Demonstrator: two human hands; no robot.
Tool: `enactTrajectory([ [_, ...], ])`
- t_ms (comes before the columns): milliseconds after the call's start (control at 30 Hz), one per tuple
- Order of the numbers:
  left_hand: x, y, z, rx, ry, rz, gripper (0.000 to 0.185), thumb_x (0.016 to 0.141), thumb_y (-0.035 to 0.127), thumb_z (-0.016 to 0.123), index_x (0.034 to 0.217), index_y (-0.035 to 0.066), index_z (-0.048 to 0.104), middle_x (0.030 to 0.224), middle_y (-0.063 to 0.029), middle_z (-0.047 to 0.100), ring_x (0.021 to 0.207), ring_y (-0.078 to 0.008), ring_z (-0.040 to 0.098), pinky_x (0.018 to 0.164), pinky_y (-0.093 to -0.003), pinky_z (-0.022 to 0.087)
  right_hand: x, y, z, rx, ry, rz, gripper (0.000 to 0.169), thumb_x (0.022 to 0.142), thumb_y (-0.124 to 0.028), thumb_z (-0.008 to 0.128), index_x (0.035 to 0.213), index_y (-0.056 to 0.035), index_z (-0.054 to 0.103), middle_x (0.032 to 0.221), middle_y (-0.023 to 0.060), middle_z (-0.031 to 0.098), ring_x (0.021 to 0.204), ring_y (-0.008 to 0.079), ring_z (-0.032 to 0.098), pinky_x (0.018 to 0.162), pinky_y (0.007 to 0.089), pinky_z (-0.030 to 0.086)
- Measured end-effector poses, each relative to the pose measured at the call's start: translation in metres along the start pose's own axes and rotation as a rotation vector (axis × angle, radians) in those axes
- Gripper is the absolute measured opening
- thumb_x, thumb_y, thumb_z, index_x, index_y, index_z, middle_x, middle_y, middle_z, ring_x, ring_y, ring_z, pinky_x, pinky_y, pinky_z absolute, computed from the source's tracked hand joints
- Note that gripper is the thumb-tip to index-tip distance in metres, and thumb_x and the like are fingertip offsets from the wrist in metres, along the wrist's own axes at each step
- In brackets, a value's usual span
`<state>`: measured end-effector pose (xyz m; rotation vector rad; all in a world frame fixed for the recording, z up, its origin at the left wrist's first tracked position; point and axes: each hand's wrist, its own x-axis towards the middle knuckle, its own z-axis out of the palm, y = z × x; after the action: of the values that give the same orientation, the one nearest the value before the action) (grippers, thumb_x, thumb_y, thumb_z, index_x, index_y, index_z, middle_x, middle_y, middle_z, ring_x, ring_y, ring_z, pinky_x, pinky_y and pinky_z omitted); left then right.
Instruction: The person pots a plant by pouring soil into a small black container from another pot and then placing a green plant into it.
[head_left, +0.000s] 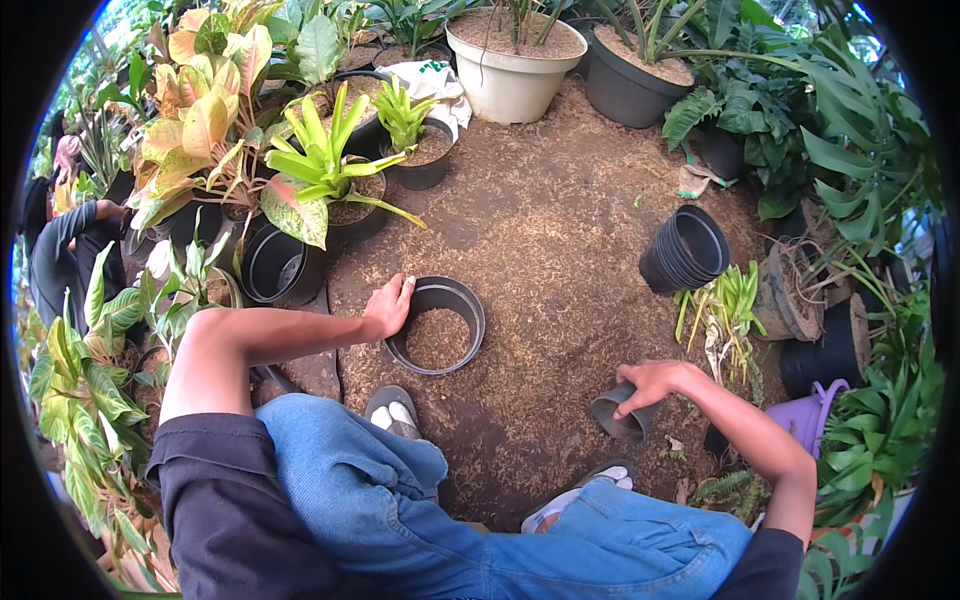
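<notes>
My left hand (389, 306) rests on the left rim of a round black plastic pot (480, 324), which has brown, crumbly potting material (438, 339) in its bottom. Off to the right, near my right foot, my right hand (649, 382) grips a small dark plastic pot (622, 426) by its rim, fingers outside and thumb at the opening. That small pot is tilted, and its inside is only partly visible. Beyond my right hand, a nested stack of black pots (684, 250) leans on the ground.
Potted bromeliads (319, 161) and an empty-looking black pot (276, 264) stand at left. A large white pot (516, 75) and a grey pot (637, 86) are at the back. Uprooted plants (724, 315) and a purple bucket (802, 420) lie right. A person (75, 247) is far left.
</notes>
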<state>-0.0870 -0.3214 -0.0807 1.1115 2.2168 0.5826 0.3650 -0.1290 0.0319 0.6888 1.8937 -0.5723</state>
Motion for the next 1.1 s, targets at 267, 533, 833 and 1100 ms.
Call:
enactTrajectory([
  [267,-0.004,0.001,-0.006,0.012,0.041,0.002,0.051,0.108,0.049,0.033,0.115,0.003,0.052,0.11,-0.0326,0.063,0.109,-0.0551,0.056,0.093,-0.0593,0.042,0.04,0.041,0.068,0.835,-0.088,0.166,0.109,0.081,-0.07,0.068,0.147,0.0098,0.034,0.142,0.0325,0.049,0.127,0.0377,0.058,0.086,0.0479,0.061],
  [533,-0.008,0.002,-0.004,-0.005,0.039,-0.006,0.051,0.108,0.05,0.033,0.112,0.004,0.053,0.107,-0.0332,0.063,0.11,-0.0554,0.055,0.09,-0.0588,0.041,0.057,0.004,0.1,1.327,-0.172,0.051,0.087,0.093,-0.066,0.054,0.151,-0.0048,0.039,0.142,0.0259,0.053,0.123,0.0354,0.062,0.096,0.0505,0.057],
  [833,-0.008,0.008,-0.006,-0.028,0.025,-0.021,0.05,0.107,0.05,0.036,0.107,0.002,0.052,0.102,-0.0329,0.063,0.106,-0.0547,0.056,0.087,-0.0589,0.04,0.043,0.051,0.095,1.633,-0.116,-0.077,0.084,0.087,-0.042,0.076,0.152,-0.0194,0.028,0.144,0.0163,0.041,0.124,0.0349,0.054,0.099,0.0471,0.051],
  [1100,-0.011,0.011,-0.006,-0.011,0.031,-0.028,0.051,0.107,0.051,0.035,0.108,0.003,0.053,0.101,-0.0327,0.064,0.106,-0.0544,0.057,0.088,-0.0587,0.041,0.011,0.02,0.003,1.449,0.088,-0.483,0.078,0.092,-0.031,0.073,0.154,-0.021,0.027,0.136,0.0114,0.052,0.12,0.0228,0.058,0.098,0.0432,0.051],
])
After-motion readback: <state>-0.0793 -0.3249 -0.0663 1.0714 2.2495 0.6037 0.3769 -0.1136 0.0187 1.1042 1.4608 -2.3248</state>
